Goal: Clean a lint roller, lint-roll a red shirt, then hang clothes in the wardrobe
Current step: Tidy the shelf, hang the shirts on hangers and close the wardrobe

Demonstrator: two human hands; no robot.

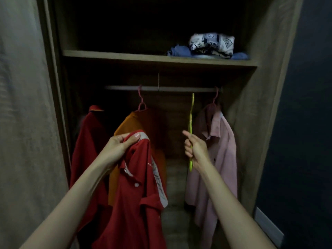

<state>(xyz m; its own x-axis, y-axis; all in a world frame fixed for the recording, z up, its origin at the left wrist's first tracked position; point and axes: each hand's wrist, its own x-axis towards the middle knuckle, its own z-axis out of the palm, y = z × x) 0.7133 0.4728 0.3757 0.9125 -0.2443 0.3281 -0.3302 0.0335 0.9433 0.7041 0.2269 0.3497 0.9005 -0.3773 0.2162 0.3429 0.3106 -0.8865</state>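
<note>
**Red shirt and yellow hanger held up before the open wardrobe**

A red shirt [136, 194] is held up in front of the open wardrobe [265, 87] by the left hand [118, 148]. The fingers [133, 138] of that hand are closed tightly on the fabric near the collar, where a grey-white trim is seen; the rest of the garment hangs down loosely below the hand, with a white button visible on the placket.

A yellow-green hanger [191, 126] is gripped by the right hand [195, 150]. The fingers are curled around its lower part, and the thumb is raised beside it. The hanger is seen edge-on and stands nearly upright, its hook reaching up to just below the rail [170, 88]; whether the hook touches the rail cannot be told.

Three garments are seen hanging inside the wardrobe. A dark red shirt [86, 141] hangs at the left, partly in shadow. An orange shirt [136, 121] is hung on a pink hanger [141, 99] behind the held red shirt and is partly covered by it. A pink shirt [222, 150] is hung on another pink hanger at the right end of the rail, just beside the right hand.

Above the rail, a shelf [125, 55] is fitted across the wardrobe. Folded clothes [210, 45] are stacked at its right end: a white patterned piece on top of blue ones. The rest of the interior is dark.
</note>
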